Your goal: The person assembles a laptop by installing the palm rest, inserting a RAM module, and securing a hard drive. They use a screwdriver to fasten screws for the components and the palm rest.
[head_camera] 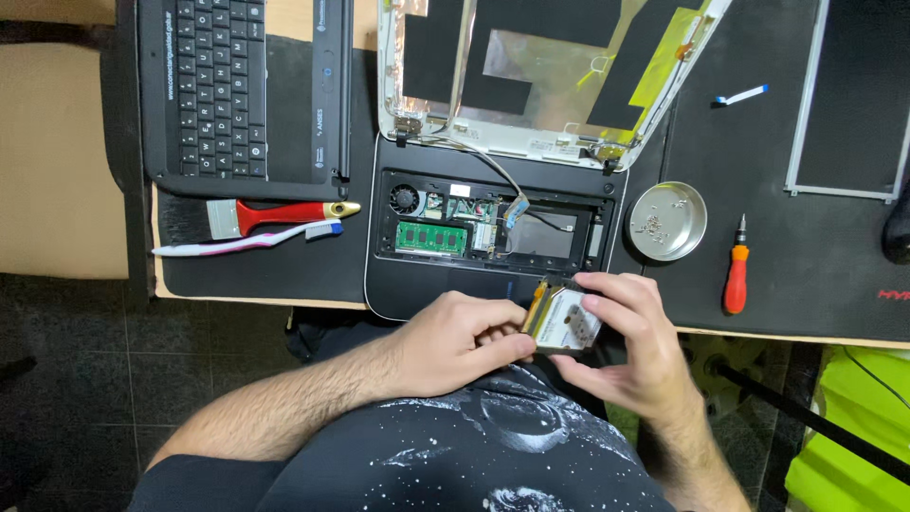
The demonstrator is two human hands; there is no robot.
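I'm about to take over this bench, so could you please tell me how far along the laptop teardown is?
Done: the laptop base lies open, its keyboard set aside, screws in the round metal dish. In hand: both the left hand and right hand hold the hard drive, out of the base. Left: the green memory board and fan are still in place.

Repair bench: opened laptop (493,223), screwdriver (737,270), screw dish (668,221).

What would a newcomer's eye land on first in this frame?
Both hands, left hand and right hand, grip a small silver rectangular drive at the desk's near edge. Just beyond lies the opened black laptop base with its green memory board. To its right sits a round metal screw dish.
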